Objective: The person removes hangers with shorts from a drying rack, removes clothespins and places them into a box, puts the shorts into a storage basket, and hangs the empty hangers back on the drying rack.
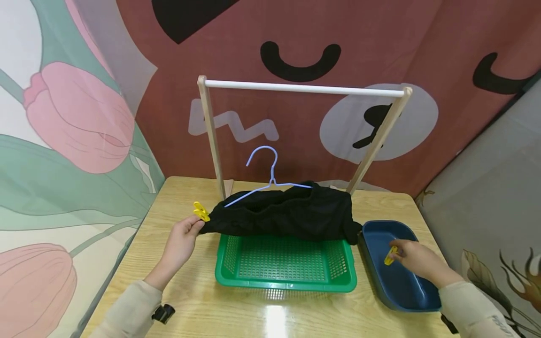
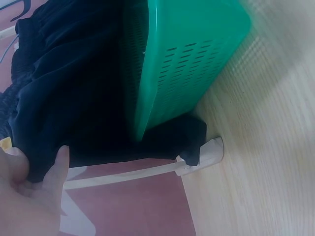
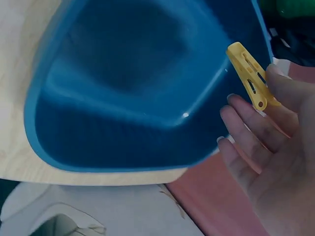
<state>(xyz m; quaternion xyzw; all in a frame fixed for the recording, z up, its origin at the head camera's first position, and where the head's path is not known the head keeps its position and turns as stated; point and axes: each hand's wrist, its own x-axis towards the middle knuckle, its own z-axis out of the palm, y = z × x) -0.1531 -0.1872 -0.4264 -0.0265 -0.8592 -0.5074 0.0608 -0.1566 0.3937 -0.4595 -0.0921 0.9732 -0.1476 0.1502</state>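
Black pants [image 1: 279,213] with a gathered waistband lie across the back of a green basket [image 1: 287,285]. A light purple hanger [image 1: 274,180] rises from the waistband. My left hand [image 1: 181,241] pinches the left edge of the black pants, beside a yellow clothespin [image 1: 201,211] clipped there. In the left wrist view, thumb and fingers hold the dark cloth [image 2: 74,108]. Over a blue basin [image 1: 372,267], my right hand [image 1: 416,257] pinches another yellow clothespin [image 3: 251,76] between thumb and index finger, its other fingers loosely extended in the right wrist view.
Behind the pants stands a rack with wooden posts [image 1: 380,136] and a white crossbar [image 1: 296,88]. Everything rests on a light wooden table [image 1: 190,295]. Printed cloth [image 1: 296,37] hangs behind and at both sides.
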